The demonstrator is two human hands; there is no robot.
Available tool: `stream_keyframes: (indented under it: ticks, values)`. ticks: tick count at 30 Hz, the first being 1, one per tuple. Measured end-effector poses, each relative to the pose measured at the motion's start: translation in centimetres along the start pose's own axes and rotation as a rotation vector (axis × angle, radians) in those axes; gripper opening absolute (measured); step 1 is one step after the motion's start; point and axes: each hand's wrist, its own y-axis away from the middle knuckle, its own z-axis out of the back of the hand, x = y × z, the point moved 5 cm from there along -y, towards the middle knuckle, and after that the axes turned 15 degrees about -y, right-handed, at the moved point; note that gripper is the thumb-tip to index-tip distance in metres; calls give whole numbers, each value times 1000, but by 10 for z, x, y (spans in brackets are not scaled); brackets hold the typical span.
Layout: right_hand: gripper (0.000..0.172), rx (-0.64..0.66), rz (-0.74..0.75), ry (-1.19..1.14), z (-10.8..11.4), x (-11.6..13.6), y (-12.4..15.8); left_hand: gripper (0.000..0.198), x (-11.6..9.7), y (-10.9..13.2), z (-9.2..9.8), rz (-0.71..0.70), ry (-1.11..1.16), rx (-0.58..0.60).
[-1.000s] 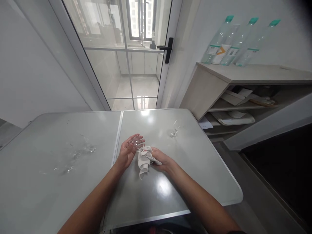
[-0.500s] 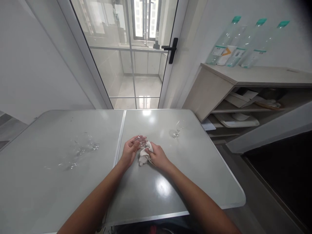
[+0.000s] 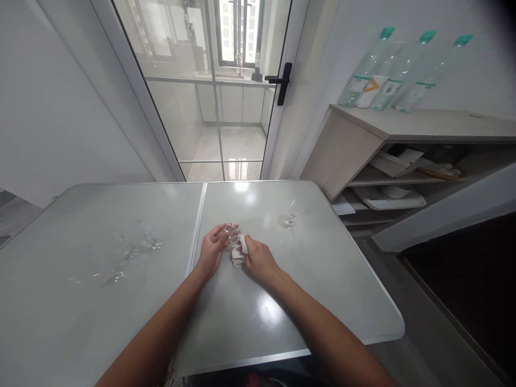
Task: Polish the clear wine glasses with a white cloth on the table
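Note:
Over the middle of the table (image 3: 342, 301), my left hand (image 3: 211, 248) is closed around a clear drinking glass (image 3: 229, 233); its exact shape is hard to make out. My right hand (image 3: 259, 259) grips a white cloth (image 3: 237, 257) bunched against the near right side of that glass. Part of the cloth hangs below my right fingers. Another clear glass (image 3: 289, 220) stands farther off to the right of my hands. To the left, past the metal seam, several transparent glass pieces (image 3: 133, 251) are grouped on the tabletop, their outlines faint.
Beyond the table is a glass-paned door (image 3: 237, 129) with a black handle (image 3: 284, 84). A wooden shelf unit (image 3: 358, 145) adjoins the table's right far corner, with several plastic bottles (image 3: 387, 91) on top and papers and trays (image 3: 391, 198) inside.
My right hand has shifted the cloth slightly around the glass, and the cloth looks more tightly bunched. The glass in my left hand has turned a little. The view has moved slightly.

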Motion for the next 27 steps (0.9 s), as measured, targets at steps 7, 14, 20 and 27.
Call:
stream_keyframes:
  ticks: [7, 14, 20, 27]
  values:
    - [35, 361, -316, -799, -8, -6, 2, 56, -9, 5, -7, 13, 87, 127]
    - [4, 100, 52, 115, 2, 8, -1, 41, -2, -4, 3, -20, 53, -57]
    - [33, 280, -242, -614, -8, -3, -2, 49, -8, 2, -4, 1, 96, 39]
    - [17, 19, 160, -104, 6, 11, -1, 44, -6, -2, 5, -75, 66, -112]
